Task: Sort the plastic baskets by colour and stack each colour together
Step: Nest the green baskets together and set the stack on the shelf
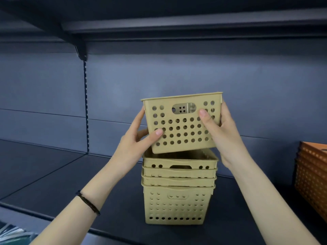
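Note:
A tan perforated plastic basket (182,128) hangs slightly tilted just above a stack of nested tan baskets (177,202) on the dark shelf. My left hand (136,142) grips its lower left corner, thumb on the front wall. My right hand (221,131) holds its right side, thumb across the front holes. The held basket's bottom sits right at the rim of the top basket in the stack. A stack of orange perforated baskets (311,174) stands at the right edge of the view, partly cut off.
The dark shelf board (70,183) stretches to the left of the tan stack. A shelf above (177,27) overhangs closely. A slotted upright (86,103) runs down the back panel. Some blurred greenish items (12,236) lie at the bottom left.

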`<state>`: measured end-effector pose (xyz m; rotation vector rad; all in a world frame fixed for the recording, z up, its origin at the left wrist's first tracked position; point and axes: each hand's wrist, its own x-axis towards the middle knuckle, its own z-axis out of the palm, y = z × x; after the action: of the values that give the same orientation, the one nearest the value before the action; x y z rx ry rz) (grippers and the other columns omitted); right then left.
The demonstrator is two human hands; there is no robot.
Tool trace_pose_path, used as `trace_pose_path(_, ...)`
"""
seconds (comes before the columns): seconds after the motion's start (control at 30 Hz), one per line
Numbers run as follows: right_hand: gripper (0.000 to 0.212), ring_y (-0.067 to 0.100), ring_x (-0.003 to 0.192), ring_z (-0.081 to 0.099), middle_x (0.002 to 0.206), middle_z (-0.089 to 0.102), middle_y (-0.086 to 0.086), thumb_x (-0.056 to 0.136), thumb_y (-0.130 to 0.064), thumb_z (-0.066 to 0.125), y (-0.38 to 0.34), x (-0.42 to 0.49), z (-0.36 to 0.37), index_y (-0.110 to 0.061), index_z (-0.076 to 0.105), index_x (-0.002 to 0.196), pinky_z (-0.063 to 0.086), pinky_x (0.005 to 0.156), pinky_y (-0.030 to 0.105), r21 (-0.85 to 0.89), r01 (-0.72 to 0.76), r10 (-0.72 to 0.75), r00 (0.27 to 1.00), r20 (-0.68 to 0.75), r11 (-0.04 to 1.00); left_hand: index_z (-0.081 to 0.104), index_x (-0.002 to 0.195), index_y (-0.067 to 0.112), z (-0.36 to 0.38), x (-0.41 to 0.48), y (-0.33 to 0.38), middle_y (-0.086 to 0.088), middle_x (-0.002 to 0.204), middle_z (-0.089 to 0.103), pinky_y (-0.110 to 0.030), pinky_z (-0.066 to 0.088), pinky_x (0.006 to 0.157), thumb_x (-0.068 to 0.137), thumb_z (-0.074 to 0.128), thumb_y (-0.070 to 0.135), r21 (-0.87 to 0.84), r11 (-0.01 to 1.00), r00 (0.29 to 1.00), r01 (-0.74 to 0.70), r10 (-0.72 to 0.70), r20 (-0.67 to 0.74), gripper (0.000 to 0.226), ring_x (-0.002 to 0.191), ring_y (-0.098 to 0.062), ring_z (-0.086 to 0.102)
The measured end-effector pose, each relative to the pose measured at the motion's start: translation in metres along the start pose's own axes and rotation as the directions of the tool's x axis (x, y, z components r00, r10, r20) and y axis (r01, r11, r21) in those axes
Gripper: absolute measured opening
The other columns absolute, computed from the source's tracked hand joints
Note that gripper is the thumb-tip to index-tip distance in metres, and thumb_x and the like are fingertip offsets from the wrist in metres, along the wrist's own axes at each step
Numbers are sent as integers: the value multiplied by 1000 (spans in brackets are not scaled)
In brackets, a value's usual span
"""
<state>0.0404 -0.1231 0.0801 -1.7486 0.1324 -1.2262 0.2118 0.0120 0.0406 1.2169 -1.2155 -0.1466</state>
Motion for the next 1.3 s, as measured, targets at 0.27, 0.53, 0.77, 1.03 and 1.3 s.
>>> trace_pose_path(0.27, 68, -1, 109, 63, 124, 61, -21, 90, -41, 62, 23, -22, -6, -42, 22, 145, 53, 96, 37, -37, -71, 71, 997, -3, 997, 28, 146, 51, 3, -16, -1, 24, 147, 44, -41, 32, 114, 88, 56, 55, 132, 991, 998, 25, -32, 49, 65, 138, -5, 39)
trace_pose_path(0.53, 41, -18, 82, 60, 95, 64, -31, 96, -20, 50, 39, -42, -10, -48, 36, 122, 47, 75, 15, -35, -192, 194, 980, 45, 981, 19, 147, 53, 8, -41, -16, 22, 154, 32, -42, 20, 120, 55, 68, 81, -68, 978, 978, 198, -202, -57, 108, 141, -1, 31)
trace_pose_path(0.77, 46, -6, 120, 46, 127, 49, -29, 94, -43, 45, 49, -55, -7, -39, 41, 139, 32, 107, 27, 28, -269, 269, 963, -28, 963, 51, 116, 52, 37, -45, -18, 13, 124, 61, -35, 47, 93, 76, 58, 63, -38, 991, 977, 128, -132, -168, 42, 107, -16, 60)
trace_pose_path(1.03, 60, 8, 128, 48, 138, 52, -11, 79, -46, 39, 48, -52, -9, -38, 45, 138, 34, 113, 38, -2, -305, 305, 952, -39, 952, 49, 106, 37, 42, -53, -17, 21, 92, 61, -25, 46, 76, 84, 60, 57, -60, 994, 980, 90, -99, -175, 32, 81, -3, 56)
trace_pose_path(1.3, 37, 9, 125, 46, 135, 49, -12, 100, -38, 36, 43, -58, -3, -39, 40, 136, 36, 107, 34, 26, -314, 315, 942, -116, 949, 41, 118, 49, 44, -61, -10, 11, 125, 50, -40, 45, 102, 90, 51, 58, -35, 995, 990, 91, -94, -105, 32, 108, -4, 55)
